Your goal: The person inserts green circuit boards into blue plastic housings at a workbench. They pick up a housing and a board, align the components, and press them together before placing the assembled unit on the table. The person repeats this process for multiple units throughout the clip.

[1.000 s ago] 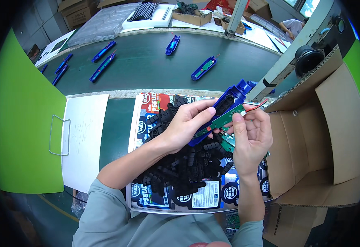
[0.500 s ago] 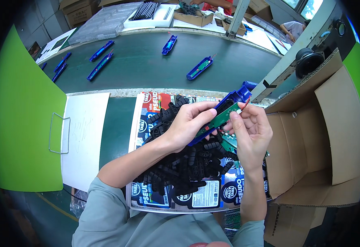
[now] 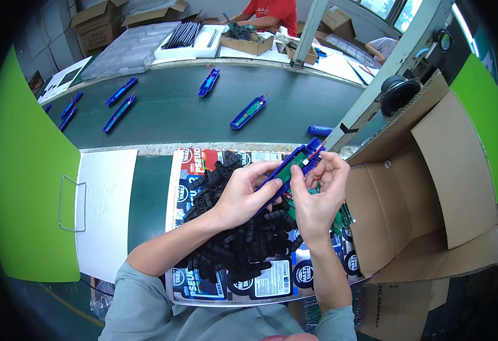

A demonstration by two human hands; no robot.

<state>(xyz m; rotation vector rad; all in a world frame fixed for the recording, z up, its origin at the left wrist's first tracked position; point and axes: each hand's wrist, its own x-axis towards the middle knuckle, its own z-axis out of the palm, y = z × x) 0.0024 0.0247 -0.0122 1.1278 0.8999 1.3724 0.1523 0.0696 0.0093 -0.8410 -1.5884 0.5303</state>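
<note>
Above the work surface, my left hand (image 3: pixel 248 194) is closed around a long blue plastic housing (image 3: pixel 312 148), which tilts up to the right. A green circuit board (image 3: pixel 288 169) lies inside the housing's open trough, and my left thumb rests along its lower part. My right hand (image 3: pixel 320 199) is closed at the housing's upper right side, its thumb against the board near a small white connector. Red wire shows at the housing's upper end. My right fingertips are partly hidden behind the thumb. Below my hands lies a heap of black plastic parts (image 3: pixel 232 241).
More green boards (image 3: pixel 340 220) lie right of the heap, beside an open cardboard box (image 3: pixel 397 199). Beyond, a green conveyor belt (image 3: pixel 169 108) carries several blue housings (image 3: pixel 249 112). A metal post (image 3: pixel 362 96) rises at right. A person in red (image 3: pixel 277 14) sits across the belt.
The circuit board, raised above the housing before, now sits down inside it. Both hands and the housing appear further left and slightly lower, while the whole view has shifted too.
</note>
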